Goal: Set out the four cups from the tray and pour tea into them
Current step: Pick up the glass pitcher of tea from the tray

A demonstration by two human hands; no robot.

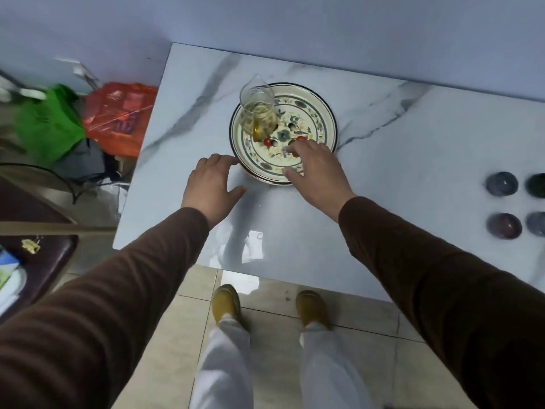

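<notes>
Cups are already off the tray (327,113), all four sitting in a two-by-two block way over on the right side of the marble table (413,160): a grey one (502,184) and a dark green one (537,185) at the back, a purplish one (504,230) and a blue-grey one (537,227) nearer you. The two right-hand ones are cut off by the frame edge, and you can't tell from here whether there's any tea in them. Glass pitcher (257,112) with pale yellow tea stands upright on the back-left part of the floral tray. Your left hand (211,184) is spread flat over the tabletop just left of the tray's near rim, fingers apart, gripping nothing. Your right hand (314,169) hangs over the tray's near edge, fingers loosely apart, thumb by the rim, also empty. Brown sleeves (427,261) on both arms, yellow shoes (225,304) down on the tiled floor, green and orange bags (118,113) piled off to the left
</notes>
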